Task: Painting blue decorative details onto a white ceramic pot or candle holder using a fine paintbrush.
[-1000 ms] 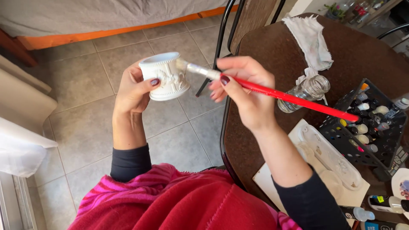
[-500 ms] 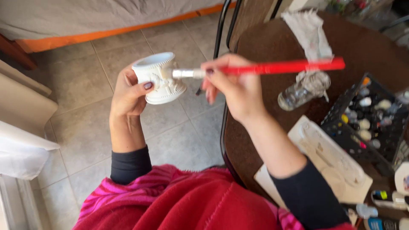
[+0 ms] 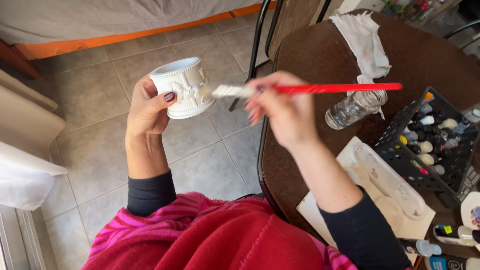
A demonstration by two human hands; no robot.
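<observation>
My left hand (image 3: 148, 107) grips a small white ceramic pot (image 3: 183, 87) with raised relief, held over the tiled floor and tilted to the right. My right hand (image 3: 282, 111) holds a red-handled paintbrush (image 3: 320, 89) level, its white bristles touching the pot's right side. The handle points right, over the brown table (image 3: 320, 55).
On the table lie a white cloth (image 3: 366, 40), a glass jar (image 3: 354, 108) on its side, a black rack of small paint bottles (image 3: 429, 141), and a white plastic tray (image 3: 387, 182) on paper. More paint bottles sit at the lower right. A black chair frame (image 3: 263, 35) stands behind.
The brush handle has swung up from pointing down-right to level. Both hands and the pot have shifted slightly in view, with the bristles staying at the pot's side.
</observation>
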